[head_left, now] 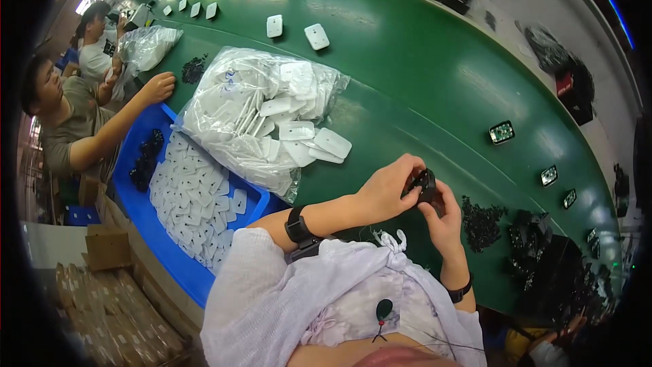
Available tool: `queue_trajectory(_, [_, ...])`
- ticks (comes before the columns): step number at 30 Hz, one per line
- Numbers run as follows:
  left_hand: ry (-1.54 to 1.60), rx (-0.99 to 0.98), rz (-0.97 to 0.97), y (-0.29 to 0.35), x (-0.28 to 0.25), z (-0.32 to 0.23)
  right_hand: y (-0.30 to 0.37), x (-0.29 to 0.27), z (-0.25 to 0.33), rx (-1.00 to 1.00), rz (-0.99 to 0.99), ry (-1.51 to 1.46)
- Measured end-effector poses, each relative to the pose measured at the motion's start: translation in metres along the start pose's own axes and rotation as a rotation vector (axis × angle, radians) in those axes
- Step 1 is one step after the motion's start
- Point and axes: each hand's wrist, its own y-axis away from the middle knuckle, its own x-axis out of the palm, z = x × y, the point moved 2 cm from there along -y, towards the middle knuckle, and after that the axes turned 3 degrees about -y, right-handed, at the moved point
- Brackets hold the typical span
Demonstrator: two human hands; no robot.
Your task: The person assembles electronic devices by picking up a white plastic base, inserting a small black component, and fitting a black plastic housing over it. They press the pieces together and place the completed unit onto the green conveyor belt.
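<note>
Over the green work surface I hold a small black plastic casing [426,185] up between both hands. My left hand [390,189] grips its left side with thumb and fingers. From the other side, the fingers of my right hand [443,216] close on its lower right edge. The inside of the casing cannot be made out. To the left of my hands, white rounded plates [333,143] spill from a clear plastic bag [224,95]. Just right of my right hand lies a heap of tiny black parts [481,224].
A blue bin [173,265] of white plates and black parts stands at my left. Black casings with circuit boards [501,132] sit spaced along the right. A black box and piled black parts [530,245] are at the lower right. Two people [75,115] sit at the left.
</note>
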Motion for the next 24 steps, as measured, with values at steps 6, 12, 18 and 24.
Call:
queue_trajectory(6, [0.167,0.208,-0.032,-0.004,-0.003,-0.004,0.006,-0.006,0.032,-0.472,-0.296,0.422])
queue_trajectory(12, [0.166,0.078,-0.071,0.006,-0.003,0.017,0.009,-0.015,0.016,-0.277,-0.093,1.045])
queue_trajectory(18, [0.192,0.067,-0.029,-0.001,0.003,0.016,0.020,-0.014,0.025,-0.450,-0.292,0.734])
queue_trajectory(24, [0.170,-0.013,0.037,0.001,0.006,0.024,0.016,-0.025,0.041,-0.342,-0.144,0.703])
